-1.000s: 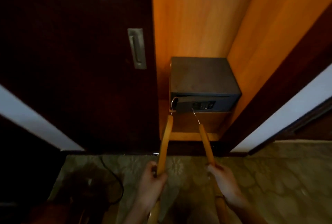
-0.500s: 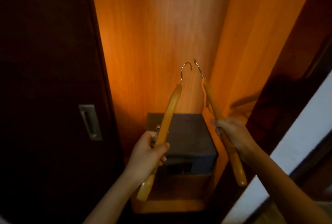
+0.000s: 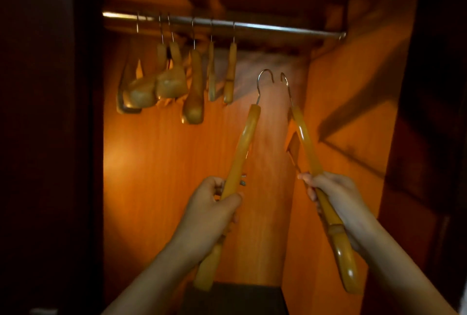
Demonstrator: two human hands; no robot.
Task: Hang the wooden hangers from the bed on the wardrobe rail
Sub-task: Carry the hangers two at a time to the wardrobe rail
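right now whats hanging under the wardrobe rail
About six wooden hangers hang from the rail, on its left half; the right half is bare. Two held hangers are below, not hooked on. The dark door hides anything further left.

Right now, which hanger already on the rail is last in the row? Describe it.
Find the metal rail across the top of the wardrobe. A row of wooden hangers hangs along its left part; take the rightmost hanger, slim and edge-on. Only it has bare rail on its right.
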